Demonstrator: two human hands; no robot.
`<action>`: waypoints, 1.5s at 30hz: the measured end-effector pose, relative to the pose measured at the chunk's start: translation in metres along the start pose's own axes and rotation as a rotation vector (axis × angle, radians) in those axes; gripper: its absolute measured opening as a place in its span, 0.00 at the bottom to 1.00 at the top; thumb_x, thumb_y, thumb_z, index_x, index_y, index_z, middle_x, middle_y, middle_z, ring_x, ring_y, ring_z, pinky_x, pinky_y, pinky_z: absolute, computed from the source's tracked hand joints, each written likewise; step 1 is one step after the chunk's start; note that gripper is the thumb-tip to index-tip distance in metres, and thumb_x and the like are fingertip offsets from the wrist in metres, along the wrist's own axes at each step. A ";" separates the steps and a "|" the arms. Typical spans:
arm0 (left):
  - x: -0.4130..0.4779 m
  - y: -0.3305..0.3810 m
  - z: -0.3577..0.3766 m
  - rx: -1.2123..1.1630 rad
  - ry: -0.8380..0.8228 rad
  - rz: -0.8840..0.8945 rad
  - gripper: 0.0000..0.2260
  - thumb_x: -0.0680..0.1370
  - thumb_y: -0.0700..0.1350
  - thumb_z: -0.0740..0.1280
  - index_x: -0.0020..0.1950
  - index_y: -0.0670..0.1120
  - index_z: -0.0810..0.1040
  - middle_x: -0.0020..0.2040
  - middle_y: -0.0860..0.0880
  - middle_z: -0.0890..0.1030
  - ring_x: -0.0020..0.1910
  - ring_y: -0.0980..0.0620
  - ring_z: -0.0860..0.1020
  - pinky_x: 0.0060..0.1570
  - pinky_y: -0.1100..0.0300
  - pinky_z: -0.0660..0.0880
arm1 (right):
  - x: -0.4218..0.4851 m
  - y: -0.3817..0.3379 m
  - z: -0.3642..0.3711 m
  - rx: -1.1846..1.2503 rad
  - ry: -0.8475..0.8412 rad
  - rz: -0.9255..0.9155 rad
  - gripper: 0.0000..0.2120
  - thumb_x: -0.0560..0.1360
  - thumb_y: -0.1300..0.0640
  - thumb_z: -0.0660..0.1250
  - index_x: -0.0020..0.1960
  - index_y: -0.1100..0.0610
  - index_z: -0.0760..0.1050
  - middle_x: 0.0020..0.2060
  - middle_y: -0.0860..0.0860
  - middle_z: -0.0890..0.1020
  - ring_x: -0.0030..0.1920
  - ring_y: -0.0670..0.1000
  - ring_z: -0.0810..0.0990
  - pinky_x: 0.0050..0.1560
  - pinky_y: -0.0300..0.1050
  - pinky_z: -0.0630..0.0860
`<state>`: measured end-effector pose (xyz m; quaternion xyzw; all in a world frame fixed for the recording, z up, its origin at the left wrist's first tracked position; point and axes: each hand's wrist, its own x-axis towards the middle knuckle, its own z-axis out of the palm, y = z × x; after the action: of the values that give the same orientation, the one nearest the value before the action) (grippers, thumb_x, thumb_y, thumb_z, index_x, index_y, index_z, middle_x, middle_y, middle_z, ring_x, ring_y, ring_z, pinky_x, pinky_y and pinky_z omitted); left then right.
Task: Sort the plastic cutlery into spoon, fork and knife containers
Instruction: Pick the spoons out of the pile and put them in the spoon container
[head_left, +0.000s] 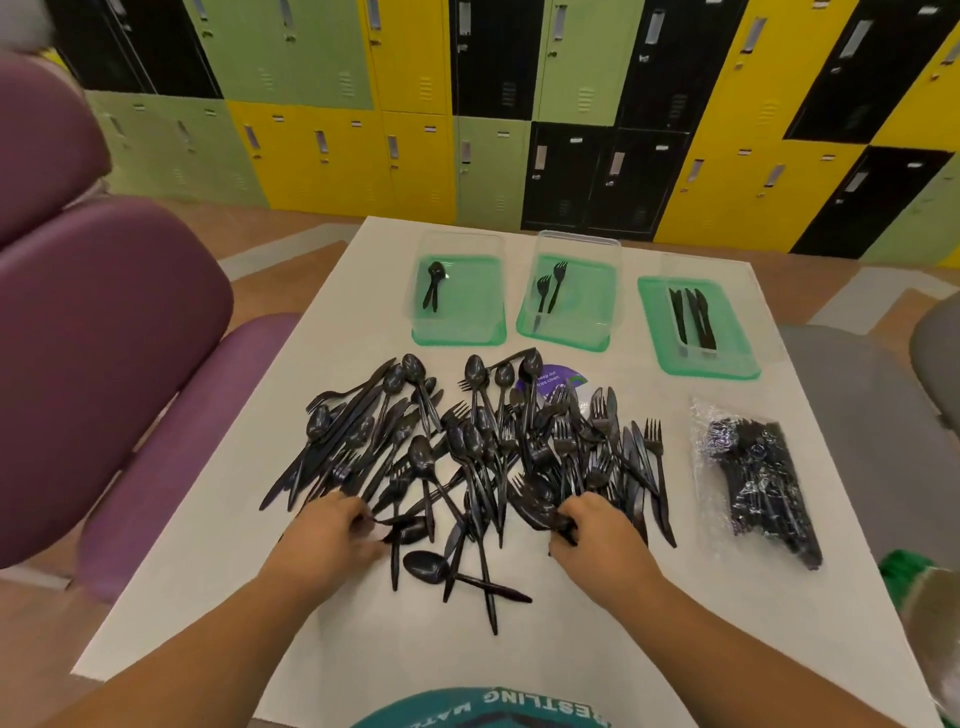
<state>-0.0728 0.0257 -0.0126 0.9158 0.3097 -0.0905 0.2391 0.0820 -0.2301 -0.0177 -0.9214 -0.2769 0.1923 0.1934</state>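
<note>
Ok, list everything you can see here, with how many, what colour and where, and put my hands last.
table: one, white, centre.
cutlery pile: too many to count, black, mid-table.
spoon container: one, clear on green lid, far left; a few spoons.
fork container: one, clear on green lid, far middle; two forks.
knife container: one, clear on green lid, far right; a few knives.
wrapped cutlery pack: one, black in clear wrap, right.
sticker: one, purple, under pile.
chairs: purple, left.
lockers: green, yellow, black, behind.
left hand: in pile.
right hand: in pile.
</note>
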 end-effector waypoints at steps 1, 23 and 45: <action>-0.002 0.002 0.000 -0.007 0.001 -0.012 0.15 0.69 0.54 0.74 0.53 0.50 0.79 0.50 0.53 0.76 0.47 0.56 0.75 0.49 0.64 0.72 | -0.002 -0.001 -0.002 0.013 0.004 -0.008 0.05 0.75 0.53 0.63 0.49 0.53 0.74 0.45 0.47 0.71 0.44 0.49 0.73 0.45 0.41 0.71; -0.022 0.011 0.008 0.023 -0.011 -0.202 0.06 0.79 0.43 0.62 0.52 0.47 0.78 0.46 0.48 0.80 0.44 0.51 0.77 0.43 0.61 0.71 | 0.002 -0.062 0.028 -0.190 -0.234 -0.381 0.13 0.76 0.53 0.61 0.60 0.51 0.76 0.51 0.52 0.81 0.54 0.54 0.78 0.50 0.45 0.73; 0.037 0.084 0.005 -0.417 0.121 -0.363 0.11 0.74 0.52 0.71 0.45 0.45 0.75 0.44 0.47 0.80 0.43 0.49 0.78 0.41 0.59 0.71 | 0.056 -0.057 0.000 0.142 -0.025 0.068 0.09 0.78 0.53 0.60 0.49 0.57 0.76 0.35 0.50 0.76 0.36 0.51 0.74 0.36 0.43 0.72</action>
<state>0.0083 -0.0157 0.0032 0.7802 0.4942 -0.0116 0.3832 0.1001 -0.1530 -0.0051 -0.9117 -0.2338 0.2295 0.2480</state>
